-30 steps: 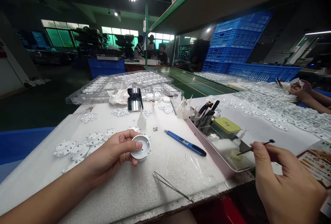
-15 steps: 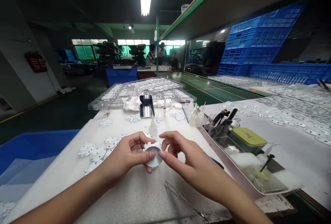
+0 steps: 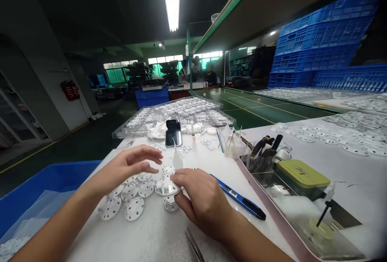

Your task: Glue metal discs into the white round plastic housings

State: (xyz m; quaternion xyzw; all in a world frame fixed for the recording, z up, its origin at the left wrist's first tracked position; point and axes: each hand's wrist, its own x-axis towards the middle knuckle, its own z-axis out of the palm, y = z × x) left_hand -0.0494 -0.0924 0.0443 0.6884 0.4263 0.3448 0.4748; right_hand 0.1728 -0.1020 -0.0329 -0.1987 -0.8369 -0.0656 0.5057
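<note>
My right hand [image 3: 201, 195] grips a white round disc part [image 3: 167, 188] at its right edge, between thumb and fingers, above the white foam-covered table. My left hand [image 3: 128, 165] hovers to the left of it, fingers apart and holding nothing. Below and beside the left hand lie several similar white discs with small holes [image 3: 134, 208]. Another such disc [image 3: 171, 204] lies partly under the held one. A small translucent squeeze bottle [image 3: 177, 159] stands just behind. Tweezers [image 3: 194, 246] lie near the front, partly hidden by my right arm.
A blue pen-like tool [image 3: 238, 198] lies right of my right hand, beside a pink-edged tray [image 3: 269, 203] of tools and jars. A phone [image 3: 173, 133] and piles of small white parts [image 3: 207, 144] are behind. A blue bin [image 3: 57, 175] stands left; people sit far back.
My left hand has let go of the disc and moved left, its fingers opening. The disc, held by both hands before, is now tilted in my right hand alone. The view has shifted.
</note>
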